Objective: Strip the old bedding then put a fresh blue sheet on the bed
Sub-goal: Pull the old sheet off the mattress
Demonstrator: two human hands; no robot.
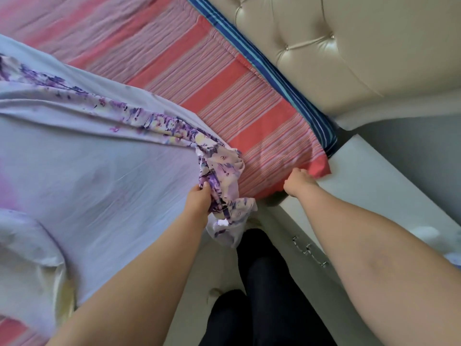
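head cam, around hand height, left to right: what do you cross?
Lilac floral sheet → left hand gripping its bunched corner → red striped sheet → right hand gripping that sheet's edge → white bedside cabinet.

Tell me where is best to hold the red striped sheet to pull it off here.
Probably its free corner by the headboard, coming from the bedside. The right hand already meets that edge, and the corner lies loose over the mattress end.
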